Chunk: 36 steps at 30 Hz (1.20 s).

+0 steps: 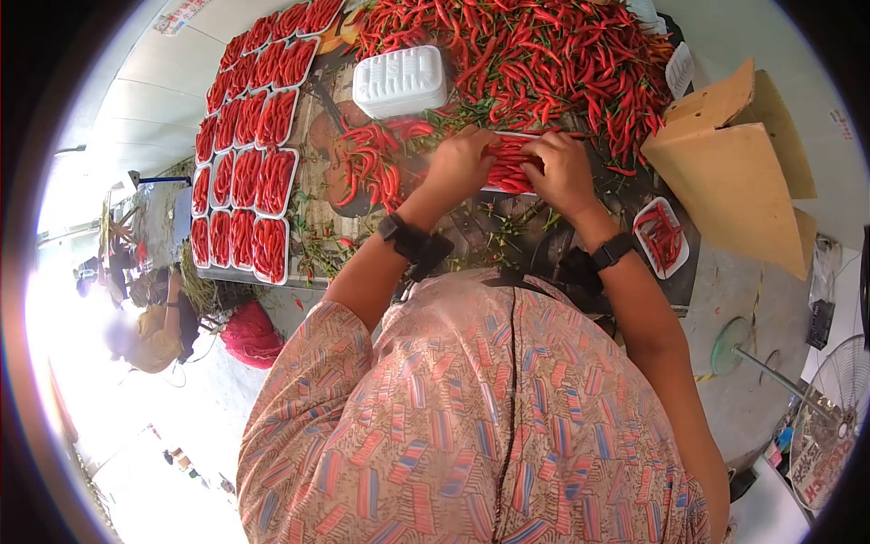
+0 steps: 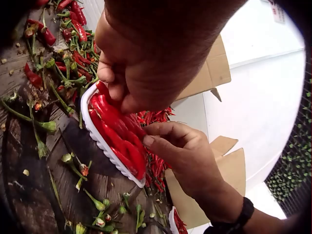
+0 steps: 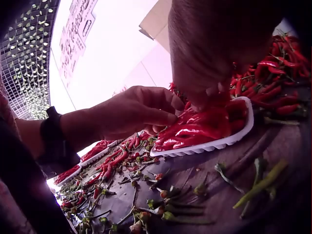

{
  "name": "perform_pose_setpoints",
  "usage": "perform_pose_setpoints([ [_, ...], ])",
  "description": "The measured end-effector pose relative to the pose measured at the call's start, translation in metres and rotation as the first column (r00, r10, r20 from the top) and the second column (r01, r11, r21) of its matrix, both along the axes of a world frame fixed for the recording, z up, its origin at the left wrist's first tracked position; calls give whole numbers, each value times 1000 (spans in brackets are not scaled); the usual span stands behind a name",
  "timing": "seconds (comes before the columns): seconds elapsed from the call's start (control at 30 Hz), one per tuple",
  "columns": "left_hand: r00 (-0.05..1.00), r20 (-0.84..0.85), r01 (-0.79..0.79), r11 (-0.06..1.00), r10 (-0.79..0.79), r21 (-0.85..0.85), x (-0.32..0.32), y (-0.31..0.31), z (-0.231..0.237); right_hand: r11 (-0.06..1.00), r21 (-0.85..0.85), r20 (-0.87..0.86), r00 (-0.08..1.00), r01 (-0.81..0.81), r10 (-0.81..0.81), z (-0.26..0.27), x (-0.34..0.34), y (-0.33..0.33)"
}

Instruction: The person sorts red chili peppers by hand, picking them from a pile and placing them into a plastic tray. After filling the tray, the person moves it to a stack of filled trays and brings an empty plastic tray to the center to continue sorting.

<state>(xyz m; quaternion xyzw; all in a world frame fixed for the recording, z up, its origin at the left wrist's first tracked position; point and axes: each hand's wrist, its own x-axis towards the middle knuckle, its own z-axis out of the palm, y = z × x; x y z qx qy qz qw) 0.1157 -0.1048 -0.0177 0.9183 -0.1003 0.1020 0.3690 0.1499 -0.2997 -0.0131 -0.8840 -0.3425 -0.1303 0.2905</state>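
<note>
A white foam tray (image 2: 108, 152) filled with red chili peppers (image 1: 510, 167) lies on the dark wooden table between both hands. My left hand (image 1: 460, 165) bends over one end of the tray, its curled fingers gripping pepper ends by the rim. At the opposite end, my right hand (image 1: 562, 172) pinches peppers between thumb and forefinger, plain in the left wrist view. The peppers lie side by side, lengthwise in the tray. Part of them is hidden under the left hand in the left wrist view.
A large chili heap (image 1: 562, 63) covers the table's far side. White empty trays (image 1: 399, 82) stand stacked before it. Rows of filled trays (image 1: 272, 181) line the left. Loose chilies (image 1: 372, 168) and green stems (image 2: 97, 202) lie around. Another chili tray (image 1: 662, 238) and a cardboard box (image 1: 725, 172) are right.
</note>
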Motion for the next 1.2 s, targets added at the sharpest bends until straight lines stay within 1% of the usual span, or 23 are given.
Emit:
perform_pose_setpoints([
  [0.07, 1000, -2, -1, 1000, 1, -3, 0, 1, -1, 999, 49, -29, 1000, -2, 3, 5, -1, -2],
  [0.2, 999, 24, 26, 999, -26, -22, 1, 2, -4, 999, 35, -39, 999, -5, 7, 3, 0, -3],
  [0.3, 999, 26, 28, 999, -27, -20, 2, 2, -5, 999, 34, -43, 998, -39, 41, -2, 2, -2],
  [0.5, 999, 13, 37, 999, -37, -20, 2, 2, -2, 997, 74, -71, 997, -37, 42, -1, 4, -1],
  [0.57, 999, 13, 39, 999, -39, -28, 1, 3, -3, 991, 121, -142, 989, 52, -35, 5, 7, -9],
  [0.6, 999, 25, 47, 998, -46, -36, 2, 3, -4, 992, 120, -142, 989, 50, -33, 4, 8, -15],
  [0.67, 998, 40, 56, 997, -54, -46, 3, 3, -5, 992, 61, -143, 985, 108, -99, 3, 10, -25],
  [0.73, 998, 36, 57, 998, -56, -14, 3, 2, -4, 993, 50, -162, 982, 111, -102, 0, 8, -29],
  [0.8, 998, 38, 53, 998, -52, -17, 2, 1, -3, 993, 43, -185, 977, 112, -102, -4, 6, -29],
  [0.87, 998, 37, 47, 999, -46, -17, 2, 1, -1, 998, 30, -190, 981, 51, -45, -9, 6, -27],
  [1.0, 998, 38, 57, 998, -55, -31, 2, 1, -1, 995, 51, -201, 976, 91, -79, -10, 3, -24],
  [1.2, 998, 36, 62, 997, -60, -44, 3, 2, -2, 999, -11, -170, 984, 45, -46, -5, 3, -24],
])
